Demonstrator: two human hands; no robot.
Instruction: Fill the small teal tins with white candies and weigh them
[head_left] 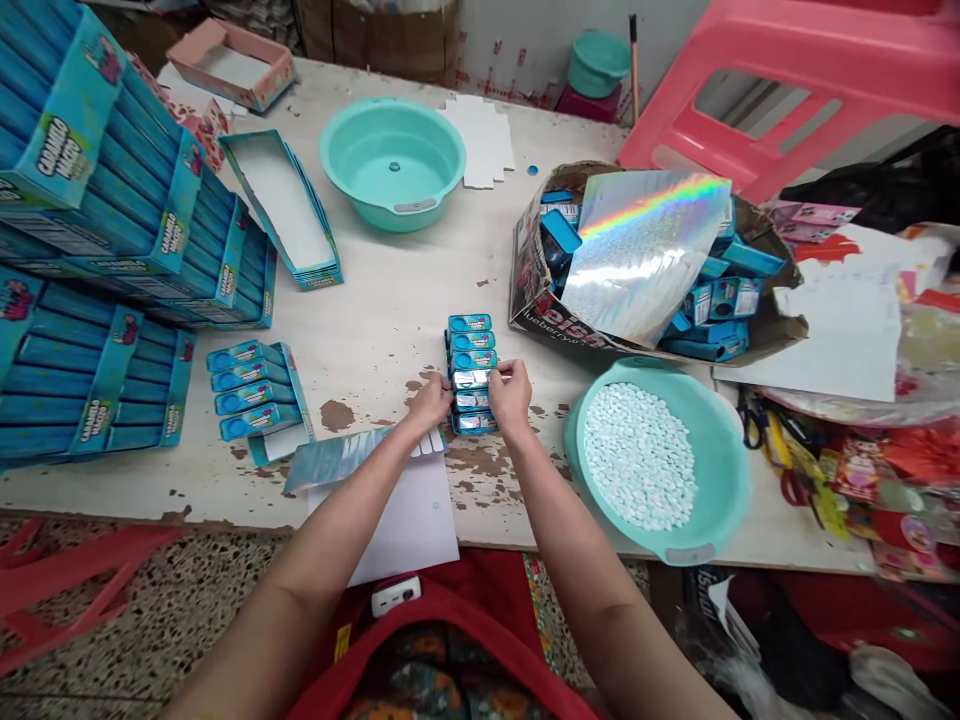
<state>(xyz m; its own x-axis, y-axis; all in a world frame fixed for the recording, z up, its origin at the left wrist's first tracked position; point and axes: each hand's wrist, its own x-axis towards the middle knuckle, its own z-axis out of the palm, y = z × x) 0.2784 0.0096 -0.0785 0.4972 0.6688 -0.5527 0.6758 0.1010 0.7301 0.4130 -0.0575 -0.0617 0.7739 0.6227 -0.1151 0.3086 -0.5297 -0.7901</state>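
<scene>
A short column of small blue tins (472, 340) lies on the worn white table, between my two hands. My left hand (431, 402) has its fingers closed at the left edge of the column, around its middle. On the opposite edge, my right hand (511, 392) pinches the side of a tin at about the same height. The upper tins show blue printed faces, while the lower ones look shiny and silvery. Just left of my left forearm are a holographic sheet (337, 460) and white paper (409, 530).
Stacked blue display boxes (90, 420) fill the left side, beside a partly filled tray (259, 390). An aqua basin (394, 150) stands at the back. On the right are a carton of tins (555, 325) and a basin (720, 470) of white pellets. Scissors (752, 420) lie farther right.
</scene>
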